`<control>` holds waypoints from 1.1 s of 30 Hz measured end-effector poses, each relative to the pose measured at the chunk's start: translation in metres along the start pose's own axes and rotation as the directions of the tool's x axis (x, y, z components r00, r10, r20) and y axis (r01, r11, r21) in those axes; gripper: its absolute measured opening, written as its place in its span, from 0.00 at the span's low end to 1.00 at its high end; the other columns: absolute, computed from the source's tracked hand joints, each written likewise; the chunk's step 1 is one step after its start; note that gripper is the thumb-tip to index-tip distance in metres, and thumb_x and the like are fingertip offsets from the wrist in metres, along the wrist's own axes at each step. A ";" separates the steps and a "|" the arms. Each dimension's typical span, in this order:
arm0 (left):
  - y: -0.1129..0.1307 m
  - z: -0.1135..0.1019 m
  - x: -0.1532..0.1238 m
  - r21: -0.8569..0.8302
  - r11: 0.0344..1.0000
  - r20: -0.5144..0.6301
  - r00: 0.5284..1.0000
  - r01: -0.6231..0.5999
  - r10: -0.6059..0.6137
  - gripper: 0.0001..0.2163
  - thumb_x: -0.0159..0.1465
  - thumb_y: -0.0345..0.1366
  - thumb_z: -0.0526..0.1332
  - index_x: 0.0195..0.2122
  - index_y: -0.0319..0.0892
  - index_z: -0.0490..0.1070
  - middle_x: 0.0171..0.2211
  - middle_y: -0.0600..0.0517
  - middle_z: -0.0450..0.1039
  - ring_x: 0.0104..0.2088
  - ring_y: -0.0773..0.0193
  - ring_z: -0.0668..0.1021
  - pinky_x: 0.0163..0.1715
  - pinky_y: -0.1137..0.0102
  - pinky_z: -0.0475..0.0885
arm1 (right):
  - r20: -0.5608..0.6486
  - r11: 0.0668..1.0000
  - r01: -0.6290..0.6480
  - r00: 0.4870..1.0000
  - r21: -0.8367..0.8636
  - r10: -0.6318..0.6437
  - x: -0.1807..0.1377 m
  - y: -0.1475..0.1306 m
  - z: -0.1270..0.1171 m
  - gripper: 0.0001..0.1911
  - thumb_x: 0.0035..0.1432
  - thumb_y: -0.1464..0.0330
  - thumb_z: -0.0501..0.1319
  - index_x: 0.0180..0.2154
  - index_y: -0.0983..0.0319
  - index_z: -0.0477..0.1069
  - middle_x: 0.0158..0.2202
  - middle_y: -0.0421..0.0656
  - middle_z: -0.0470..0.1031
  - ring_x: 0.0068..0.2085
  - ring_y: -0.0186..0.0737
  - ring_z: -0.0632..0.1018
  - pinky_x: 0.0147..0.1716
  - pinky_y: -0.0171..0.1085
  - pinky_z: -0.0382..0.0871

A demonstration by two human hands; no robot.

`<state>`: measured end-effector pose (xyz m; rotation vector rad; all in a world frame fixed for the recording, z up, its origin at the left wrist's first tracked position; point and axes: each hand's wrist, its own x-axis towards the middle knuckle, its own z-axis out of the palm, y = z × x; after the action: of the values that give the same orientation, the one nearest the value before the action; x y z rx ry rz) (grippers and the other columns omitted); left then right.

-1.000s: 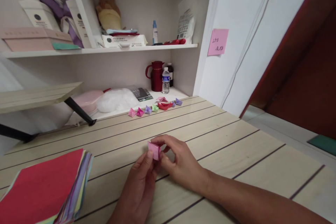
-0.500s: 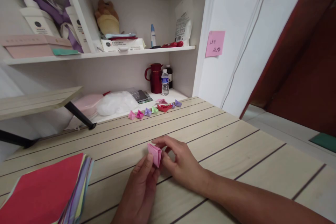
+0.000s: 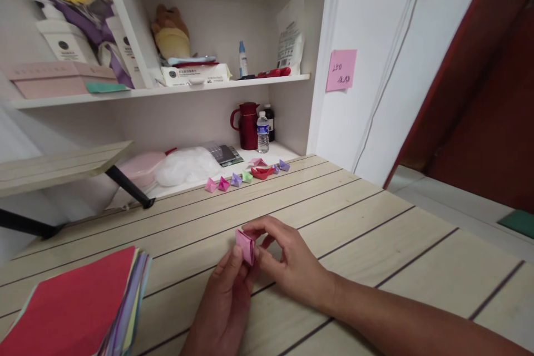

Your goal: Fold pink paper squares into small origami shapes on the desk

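The folded pink paper piece (image 3: 245, 245) was pinched between left hand (image 3: 225, 306) and right hand (image 3: 292, 267), both closed on it; excess pressure could have crushed its creases.

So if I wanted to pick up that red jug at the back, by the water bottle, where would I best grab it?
Probably by the handle. The red jug stands upright and its looped handle sticks out on its left, facing open shelf. The water bottle crowds its right side and a dark bottle stands behind that, so come in from the front-left and wrap your fingers through the loop.

Home desk nook, cluttered shelves (image 3: 167, 87)
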<state>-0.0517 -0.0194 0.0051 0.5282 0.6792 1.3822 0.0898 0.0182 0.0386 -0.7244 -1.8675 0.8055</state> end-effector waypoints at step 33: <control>-0.001 0.002 0.004 0.051 0.999 0.054 0.998 -0.017 0.015 0.12 0.66 0.40 0.62 0.45 0.39 0.77 0.47 0.45 0.77 0.47 0.58 0.77 0.53 0.61 0.70 | -0.031 0.994 0.080 0.996 -0.081 -0.083 0.001 0.002 0.002 0.20 0.55 0.81 0.58 0.47 0.60 0.74 0.41 0.43 0.75 0.41 0.37 0.77 0.41 0.37 0.73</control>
<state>-0.0494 -0.0151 0.0056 0.6105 0.6699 1.3637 0.0883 0.0196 0.0366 -0.7024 -1.8948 0.6663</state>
